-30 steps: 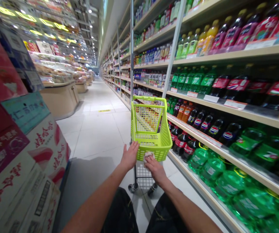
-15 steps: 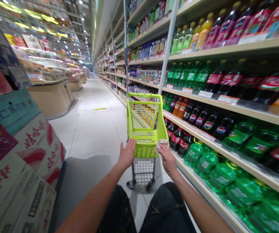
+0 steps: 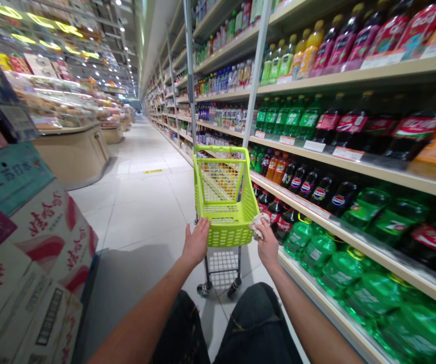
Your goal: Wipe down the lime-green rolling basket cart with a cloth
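Observation:
A small lime-green shopping cart (image 3: 223, 202) on black wheels stands in the aisle in front of me, its basket showing nothing inside. My left hand (image 3: 196, 242) rests on the near left corner of the basket, fingers curled over the rim. My right hand (image 3: 267, 245) is at the near right corner and clutches a crumpled white cloth (image 3: 258, 222) pressed against the basket's side. My dark trousers show at the bottom of the view.
Long shelves (image 3: 354, 167) of soda bottles run along the right, green bottles (image 3: 316, 247) on the lowest tier close to the cart. Stacked cardboard boxes (image 3: 32, 242) crowd the left. A curved counter (image 3: 74, 151) stands further back left. The white tiled aisle (image 3: 145, 202) stretches ahead.
My right hand with the cloth has slid from the middle of the basket's near face to its right corner. The cart has drifted slightly left and nearer in view.

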